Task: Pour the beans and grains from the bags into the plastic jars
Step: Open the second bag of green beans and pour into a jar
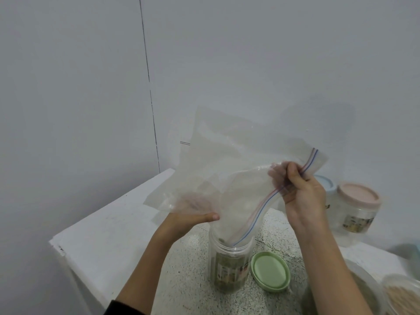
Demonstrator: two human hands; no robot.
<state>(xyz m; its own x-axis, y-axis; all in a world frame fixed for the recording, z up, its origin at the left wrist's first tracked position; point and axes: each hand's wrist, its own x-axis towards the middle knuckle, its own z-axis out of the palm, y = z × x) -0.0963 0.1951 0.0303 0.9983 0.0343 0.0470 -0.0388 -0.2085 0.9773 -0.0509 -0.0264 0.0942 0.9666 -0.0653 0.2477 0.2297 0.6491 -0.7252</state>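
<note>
The zip-lock bag (227,160) is upended over the open plastic jar (229,264), one corner of its mouth tucked down inside the jar's neck. The jar stands on the speckled bench (188,280) and already holds greenish beans, while the bag looks all but empty — thin, clear film that sags and creases wherever it is not held.

The right hand (302,192) has a clenched grip on the zip strip, fingers curled round the red-and-blue seal line. The left hand (193,218) supports the bag's lower side from beneath; its thumb lies along the film, but the fingers are hidden behind the plastic, so its grip cannot be told.

Such a bag probably weighs next to nothing now and has no stiffness of its own. The zip strip is likely the surest place to hold, being the only firm edge; the smooth film could slip between fingers, and a loose mouth might spill stray beans beside the jar.

The jar's green lid (270,271) lies just beside it. Further right stands a pink-lidded jar (356,208), closed.
</note>
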